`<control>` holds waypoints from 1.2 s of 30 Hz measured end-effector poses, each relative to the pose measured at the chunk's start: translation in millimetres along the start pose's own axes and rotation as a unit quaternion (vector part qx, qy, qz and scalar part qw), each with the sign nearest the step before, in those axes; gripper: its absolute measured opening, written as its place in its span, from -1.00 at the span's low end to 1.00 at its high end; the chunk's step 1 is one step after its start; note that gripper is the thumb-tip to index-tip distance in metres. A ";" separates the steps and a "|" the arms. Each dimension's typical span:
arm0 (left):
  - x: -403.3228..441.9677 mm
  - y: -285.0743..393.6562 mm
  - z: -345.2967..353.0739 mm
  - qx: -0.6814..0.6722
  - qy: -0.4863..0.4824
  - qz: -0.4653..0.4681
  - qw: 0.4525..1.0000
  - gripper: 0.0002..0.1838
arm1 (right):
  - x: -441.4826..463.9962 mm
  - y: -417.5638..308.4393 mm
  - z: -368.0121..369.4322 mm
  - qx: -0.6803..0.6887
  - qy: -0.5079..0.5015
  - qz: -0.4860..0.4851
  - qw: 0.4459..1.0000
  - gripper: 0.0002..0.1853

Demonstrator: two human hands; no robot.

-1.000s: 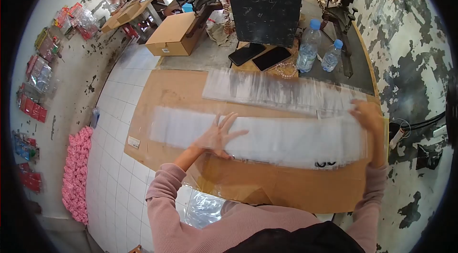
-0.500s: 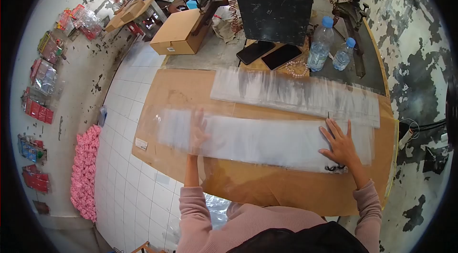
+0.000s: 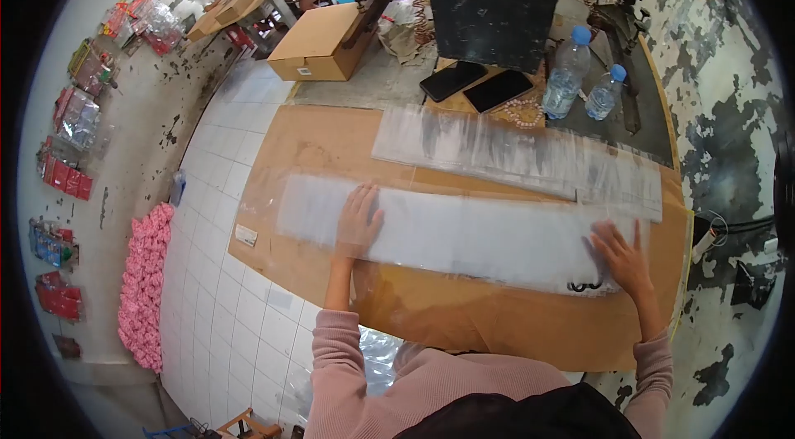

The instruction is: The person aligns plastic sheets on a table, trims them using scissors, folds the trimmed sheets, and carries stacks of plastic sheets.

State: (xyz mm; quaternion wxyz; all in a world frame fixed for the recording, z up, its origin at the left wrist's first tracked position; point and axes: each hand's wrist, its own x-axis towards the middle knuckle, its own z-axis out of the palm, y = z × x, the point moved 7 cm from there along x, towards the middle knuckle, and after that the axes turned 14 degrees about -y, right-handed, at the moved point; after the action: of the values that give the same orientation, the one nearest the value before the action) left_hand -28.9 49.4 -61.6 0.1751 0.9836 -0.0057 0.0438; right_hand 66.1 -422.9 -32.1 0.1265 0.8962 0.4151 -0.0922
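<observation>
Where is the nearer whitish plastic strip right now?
In the head view, the whitish strip lies just right of centre on the brown cardboard, left hand toward its left end, right hand at its right.

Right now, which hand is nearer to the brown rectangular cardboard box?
Left. The left hand is on whitish plastic sheets, on the near side of the box; the right hand is over their right end, farther right.
</observation>
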 end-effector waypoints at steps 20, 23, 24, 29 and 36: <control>-58.5 93.1 34.1 0.034 -0.097 0.020 0.995 -0.41 | 120.0 -82.9 -47.0 0.064 0.153 0.009 0.986 -0.42; -58.9 87.3 34.6 0.042 -0.078 0.030 0.996 -0.44 | 166.4 -115.9 -56.3 0.221 0.155 -0.002 0.963 -0.48; -59.9 87.5 33.3 0.031 -0.059 0.032 0.997 -0.46 | 174.8 -118.2 -51.5 0.258 0.147 -0.004 0.955 -0.53; -75.6 74.8 53.0 -0.014 -0.001 0.070 0.997 -0.57 | 177.3 -114.5 -49.2 0.382 0.178 -0.085 0.903 -0.76; -66.6 77.0 33.4 -0.016 0.000 0.014 1.000 -0.48 | 102.9 -39.4 -75.4 0.437 0.158 -0.081 0.882 -0.89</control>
State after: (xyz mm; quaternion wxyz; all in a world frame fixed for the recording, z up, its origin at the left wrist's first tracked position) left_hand -94.4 -34.7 -72.2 0.1902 0.9804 -0.0205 0.0459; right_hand 106.1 -301.3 5.9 -0.3537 0.8264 0.4181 -0.1312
